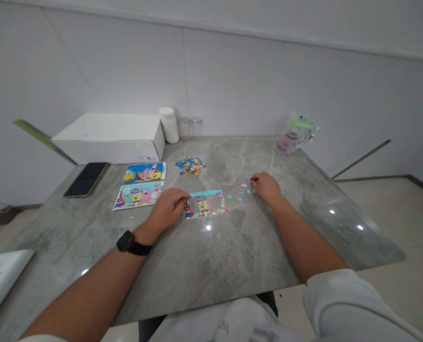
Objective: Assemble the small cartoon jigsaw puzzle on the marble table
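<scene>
A partly assembled jigsaw (203, 206) lies flat just below the middle of the frame, a yellow cartoon figure near its centre and the grey tabletop (211, 261) showing through a gap in its right half. The left hand (166, 209) rests at its left edge, fingers bent and loosely parted, the fingertips touching or nearly touching the border. A black smartwatch (126, 241) is on that wrist.

Right of the jigsaw, small loose pieces (243, 194) are scattered over the table. The right hand (266, 186) is down among them, thumb and fingers drawn together; a reddish bit shows at the tips, but I cannot tell whether they grip it.

Above the jigsaw sits a heap of colourful pieces (190, 166). To the left, an upper picture card (144, 173) and a lower picture card (137, 195) lie one beyond the other, with a dark phone (86, 179) beside them. In the upper left stand a white box (111, 127), a white bottle (169, 125) and two clear glasses (196, 129). A clear plastic bag (297, 133) with green and pink contents stands in the upper right.
</scene>
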A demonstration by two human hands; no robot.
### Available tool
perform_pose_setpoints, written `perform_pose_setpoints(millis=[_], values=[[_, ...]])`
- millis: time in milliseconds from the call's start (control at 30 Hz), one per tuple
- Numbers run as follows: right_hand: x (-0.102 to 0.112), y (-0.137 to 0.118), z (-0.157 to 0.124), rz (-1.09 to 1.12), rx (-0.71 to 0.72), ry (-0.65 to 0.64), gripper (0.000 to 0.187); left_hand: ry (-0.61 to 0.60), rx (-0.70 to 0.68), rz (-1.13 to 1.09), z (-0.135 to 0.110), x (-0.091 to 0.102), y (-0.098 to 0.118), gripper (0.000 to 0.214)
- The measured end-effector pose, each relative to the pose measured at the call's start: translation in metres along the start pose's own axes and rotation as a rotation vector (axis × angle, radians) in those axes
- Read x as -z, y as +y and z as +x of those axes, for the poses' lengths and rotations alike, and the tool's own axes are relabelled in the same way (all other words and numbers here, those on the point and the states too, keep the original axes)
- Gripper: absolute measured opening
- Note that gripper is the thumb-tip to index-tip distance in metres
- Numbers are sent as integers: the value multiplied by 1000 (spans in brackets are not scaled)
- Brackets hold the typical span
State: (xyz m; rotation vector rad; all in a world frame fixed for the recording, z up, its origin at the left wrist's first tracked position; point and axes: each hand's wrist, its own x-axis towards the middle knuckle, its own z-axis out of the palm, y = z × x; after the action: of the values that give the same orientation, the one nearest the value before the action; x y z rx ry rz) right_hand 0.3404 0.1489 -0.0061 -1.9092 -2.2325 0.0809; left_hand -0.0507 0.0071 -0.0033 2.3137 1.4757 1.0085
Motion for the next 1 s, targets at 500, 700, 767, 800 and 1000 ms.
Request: perform_pose_setpoints(millis=[500, 700, 767, 800, 1000], values=[[-8, 10, 1, 66, 33, -23, 21, -23, 19, 2, -1, -1, 2, 27], [-8, 11, 4, 60, 69, -70, 17, -31, 3, -19, 0, -1, 3, 27], [-8, 11, 4, 62, 91, -67, 15, -30, -1, -16, 0, -1, 3, 27], [-8, 10, 3, 64, 101, -60, 14, -31, -4, -15, 0, -1, 3, 27], [-1, 4, -1, 170, 99, -8, 14, -26, -4, -15, -1, -3, 1, 27]])
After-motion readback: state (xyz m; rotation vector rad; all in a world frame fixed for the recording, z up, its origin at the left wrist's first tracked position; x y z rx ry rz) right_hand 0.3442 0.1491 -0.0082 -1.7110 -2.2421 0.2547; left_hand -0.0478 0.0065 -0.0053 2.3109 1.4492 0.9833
